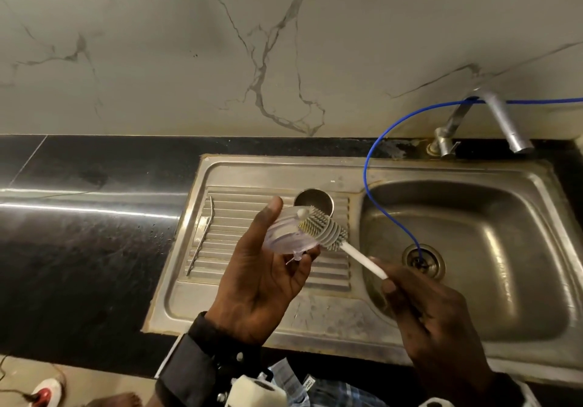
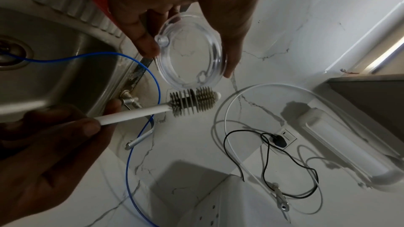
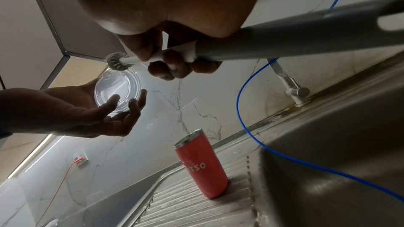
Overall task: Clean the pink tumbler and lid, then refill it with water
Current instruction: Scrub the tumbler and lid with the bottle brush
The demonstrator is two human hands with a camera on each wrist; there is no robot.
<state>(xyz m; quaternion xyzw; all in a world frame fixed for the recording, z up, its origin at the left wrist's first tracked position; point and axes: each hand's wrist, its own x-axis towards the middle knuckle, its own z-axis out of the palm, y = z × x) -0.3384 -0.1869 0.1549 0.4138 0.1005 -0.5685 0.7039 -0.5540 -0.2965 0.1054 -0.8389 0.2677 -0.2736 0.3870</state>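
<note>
My left hand (image 1: 268, 268) holds the clear plastic lid (image 1: 285, 234) by its rim between thumb and fingers, above the sink's drainboard. The same lid (image 2: 190, 53) shows round and see-through in the left wrist view and also as lid (image 3: 117, 95) in the right wrist view. My right hand (image 1: 422, 305) grips the white handle of a bottle brush (image 1: 321, 228), whose grey bristle head lies against the lid's edge. The pink tumbler (image 3: 202, 170) stands upright and open on the drainboard; from the head only its steel mouth (image 1: 314, 201) shows behind the lid.
A metal straw (image 1: 202, 234) lies on the left of the drainboard (image 1: 220, 217). The sink basin (image 1: 457, 249) is at right, with a blue tube (image 1: 369, 160) running into its drain. The tap (image 1: 501, 122) stands at the back. Black countertop (image 1: 79, 217) spreads left.
</note>
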